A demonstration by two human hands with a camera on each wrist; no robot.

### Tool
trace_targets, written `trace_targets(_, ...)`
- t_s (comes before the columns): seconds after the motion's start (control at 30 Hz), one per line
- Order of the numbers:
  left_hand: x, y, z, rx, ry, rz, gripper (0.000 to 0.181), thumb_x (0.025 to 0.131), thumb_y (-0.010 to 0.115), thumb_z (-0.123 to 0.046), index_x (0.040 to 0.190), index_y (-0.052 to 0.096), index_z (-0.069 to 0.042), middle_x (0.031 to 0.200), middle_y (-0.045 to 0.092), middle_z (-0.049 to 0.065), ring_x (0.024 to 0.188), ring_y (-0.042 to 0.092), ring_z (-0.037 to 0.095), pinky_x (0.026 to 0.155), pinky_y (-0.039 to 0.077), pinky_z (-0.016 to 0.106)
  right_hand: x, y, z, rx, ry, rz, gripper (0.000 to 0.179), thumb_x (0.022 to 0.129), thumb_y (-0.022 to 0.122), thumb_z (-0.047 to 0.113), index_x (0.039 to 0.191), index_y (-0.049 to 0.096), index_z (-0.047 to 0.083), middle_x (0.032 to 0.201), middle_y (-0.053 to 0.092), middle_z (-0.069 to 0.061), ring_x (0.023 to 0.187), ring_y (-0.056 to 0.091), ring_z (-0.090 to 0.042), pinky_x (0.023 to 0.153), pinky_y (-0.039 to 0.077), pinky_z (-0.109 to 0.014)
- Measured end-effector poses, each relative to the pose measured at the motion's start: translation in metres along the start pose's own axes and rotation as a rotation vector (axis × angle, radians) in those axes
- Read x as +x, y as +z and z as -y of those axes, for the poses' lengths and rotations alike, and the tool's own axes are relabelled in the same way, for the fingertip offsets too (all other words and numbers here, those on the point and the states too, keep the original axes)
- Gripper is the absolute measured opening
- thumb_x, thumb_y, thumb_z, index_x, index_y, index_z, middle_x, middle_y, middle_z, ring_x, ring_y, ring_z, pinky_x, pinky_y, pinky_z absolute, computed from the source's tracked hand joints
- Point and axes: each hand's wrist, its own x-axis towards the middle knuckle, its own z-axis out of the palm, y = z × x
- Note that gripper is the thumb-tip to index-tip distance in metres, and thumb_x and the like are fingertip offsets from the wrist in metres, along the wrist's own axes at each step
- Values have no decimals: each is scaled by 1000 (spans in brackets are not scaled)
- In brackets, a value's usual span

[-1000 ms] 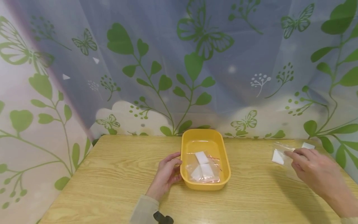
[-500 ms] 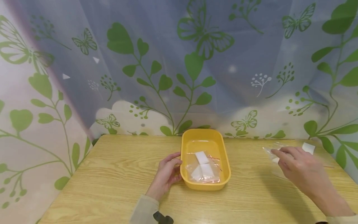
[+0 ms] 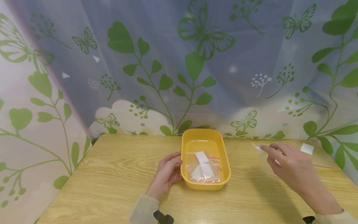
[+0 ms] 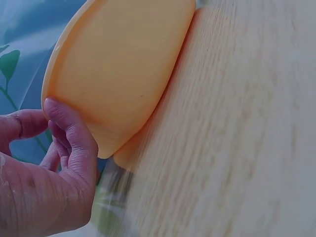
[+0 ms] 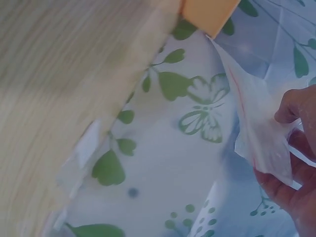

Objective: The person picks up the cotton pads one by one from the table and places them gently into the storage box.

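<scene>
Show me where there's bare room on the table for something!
The pale wooden table is bare from its left edge to the left grip, and between the yellow, rounded plastic tray and the clear, flat plastic bag in the right grip. It's crowded in the tray's near end and around the white square at far right.

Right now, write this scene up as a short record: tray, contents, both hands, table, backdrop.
tray: yellow, on the table
tray contents: clear bags holding white squares; exact bag count unclear
left hand: touching the tray's outer side
right hand: pinching a clear bag with a red line, right of the tray
table: wood-grained, another white square at its far right
backdrop: printed with green leaves and butterflies
</scene>
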Motion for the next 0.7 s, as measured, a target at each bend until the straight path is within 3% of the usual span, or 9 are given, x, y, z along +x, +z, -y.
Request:
trace_targets(0.3,0,3,-1,-8,-15,-2,55,88,61,-10,142,55,-7,105,62,6,77,60,12,56,46,19,24,4,15,40,-9,28,44,99,38,24,106,78,8,89,70,-10,70,66,-24,51,53,-37)
trace_targets(0.57,0,3,-1,4,-10,7,55,89,60,-11,144,54,-8,107,62,7,76,59,12,56,47,20,40,14,26,103,-16,30,33,82,58,3,108,78,9,90,72,-10,70,68,-27,55,56,-40)
trace_targets(0.7,1,4,-2,3,-12,6,56,88,60,-10,143,55,-8,106,63,6,76,60,11,56,46,19,45,20,34,128,-16,27,34,80,61,1,108,78,9,90,72,-10,74,69,-27,57,57,-40)
